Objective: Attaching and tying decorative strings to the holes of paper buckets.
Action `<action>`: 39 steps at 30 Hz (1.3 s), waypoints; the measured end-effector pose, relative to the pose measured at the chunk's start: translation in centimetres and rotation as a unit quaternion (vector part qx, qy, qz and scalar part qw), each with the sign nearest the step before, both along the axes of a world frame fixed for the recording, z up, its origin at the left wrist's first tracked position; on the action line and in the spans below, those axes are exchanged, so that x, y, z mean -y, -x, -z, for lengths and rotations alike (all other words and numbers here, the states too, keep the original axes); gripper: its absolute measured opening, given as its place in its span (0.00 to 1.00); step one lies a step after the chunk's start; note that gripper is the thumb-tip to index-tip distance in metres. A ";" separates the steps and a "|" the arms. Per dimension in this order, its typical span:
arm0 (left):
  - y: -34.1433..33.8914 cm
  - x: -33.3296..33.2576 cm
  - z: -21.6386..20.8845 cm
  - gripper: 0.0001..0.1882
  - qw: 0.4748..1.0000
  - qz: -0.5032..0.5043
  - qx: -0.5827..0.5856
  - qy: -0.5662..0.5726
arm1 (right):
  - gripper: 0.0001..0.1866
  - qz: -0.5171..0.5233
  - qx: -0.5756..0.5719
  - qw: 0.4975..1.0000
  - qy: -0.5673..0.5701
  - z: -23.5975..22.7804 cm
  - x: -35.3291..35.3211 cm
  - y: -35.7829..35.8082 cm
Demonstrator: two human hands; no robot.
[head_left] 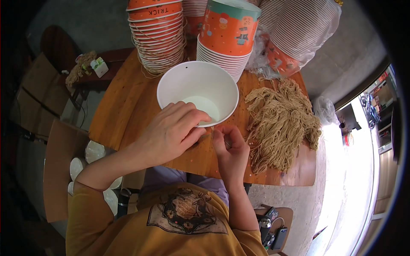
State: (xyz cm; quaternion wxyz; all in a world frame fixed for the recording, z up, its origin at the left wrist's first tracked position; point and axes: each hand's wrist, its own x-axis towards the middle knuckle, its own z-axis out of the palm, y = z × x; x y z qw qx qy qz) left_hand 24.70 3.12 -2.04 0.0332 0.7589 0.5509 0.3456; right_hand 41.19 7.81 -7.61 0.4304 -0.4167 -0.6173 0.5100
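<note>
A white-lined paper bucket (197,79) stands tilted on the wooden table in front of me, its mouth facing up toward me. A small dark hole shows in its far wall, just under the rim. My left hand (173,132) is closed over the near rim, with fingers inside the bucket and the thumb outside. Right beside it, my right hand (232,145) pinches at the outside of the near rim; what sits between thumb and forefinger is too small to make out. To the right of that hand lies a heap of tan twine (284,123).
At the back stand a stack of orange buckets with twine loops (156,38), another orange stack (230,32) and plastic-wrapped buckets (305,25). A cardboard box (64,145) with white round items stands left of the table (124,111). A stool (284,217) holds a phone.
</note>
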 end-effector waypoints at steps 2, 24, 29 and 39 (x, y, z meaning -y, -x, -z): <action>0.0 -0.1 0.0 0.12 1.000 0.000 -0.015 -0.002 | 0.06 0.005 0.009 1.000 -0.002 -0.3 0.2 0.0; -0.7 -0.3 -0.2 0.12 0.978 0.065 -0.140 -0.141 | 0.04 -0.081 -0.132 0.986 0.067 -1.3 1.3 -1.0; -1.0 -0.1 -0.4 0.13 0.998 0.027 -0.003 -0.055 | 0.03 -0.061 -0.164 0.984 0.026 -0.2 0.8 0.0; -0.8 0.0 -0.4 0.12 1.000 0.004 -0.024 0.006 | 0.06 0.052 -0.113 0.990 -0.069 0.6 0.1 1.6</action>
